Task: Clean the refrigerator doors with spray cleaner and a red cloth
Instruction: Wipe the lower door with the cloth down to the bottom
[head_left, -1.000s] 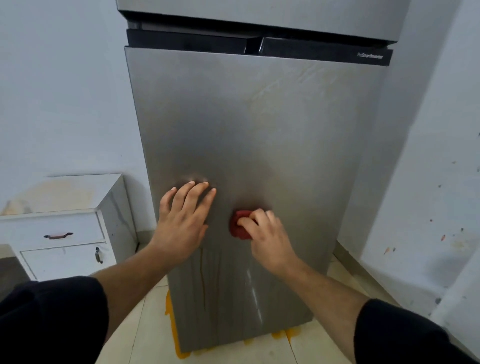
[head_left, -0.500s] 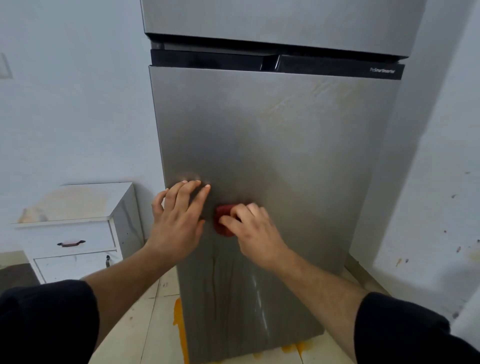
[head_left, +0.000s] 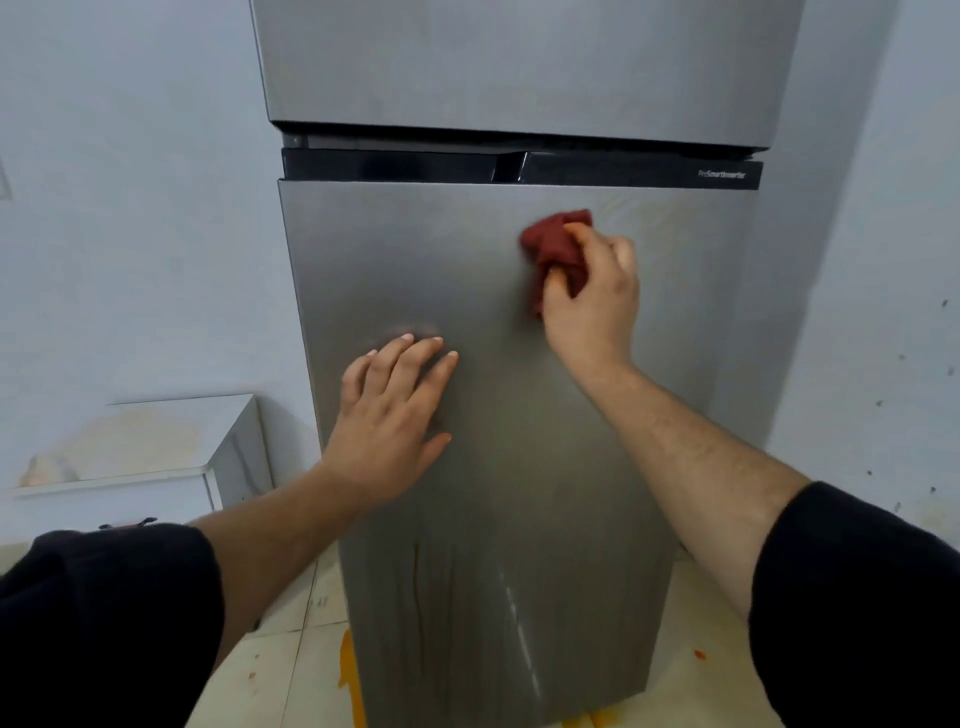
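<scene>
Red cloth (head_left: 551, 248) against lower door (head_left: 519, 467)

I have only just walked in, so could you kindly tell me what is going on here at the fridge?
A person is wiping the lower refrigerator door. The right hand grips a bunched red cloth and presses it against the door's upper right area, just under the black handle strip. The left hand lies flat on the door lower down, fingers straight. Drip streaks show near the bottom of the door, and an orange spill lies at its base. No spray bottle is in view.
</scene>
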